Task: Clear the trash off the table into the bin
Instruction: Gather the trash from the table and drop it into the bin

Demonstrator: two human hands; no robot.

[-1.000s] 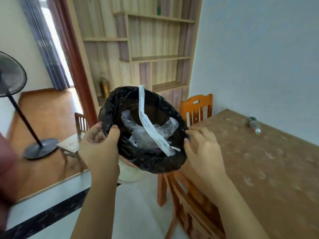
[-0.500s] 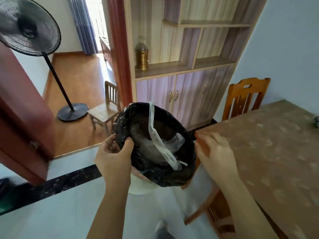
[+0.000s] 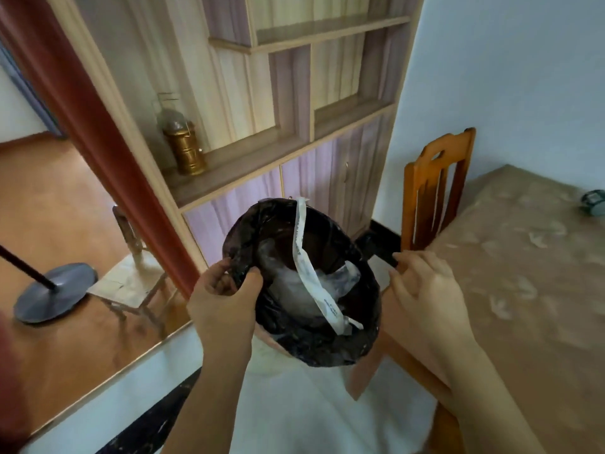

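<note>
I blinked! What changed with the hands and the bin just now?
The right hand let go of the bin rim and now sits just beside it. The view tipped downward. The left hand still pinches the black bag's edge, and the white strip still lies across the trash inside.

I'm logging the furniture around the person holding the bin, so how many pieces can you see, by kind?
Wooden chairs at the table: 1
Small wooden chairs: 1
Tables: 1
Shelf cabinets: 1
Standing fan bases: 1
Total: 5
</note>
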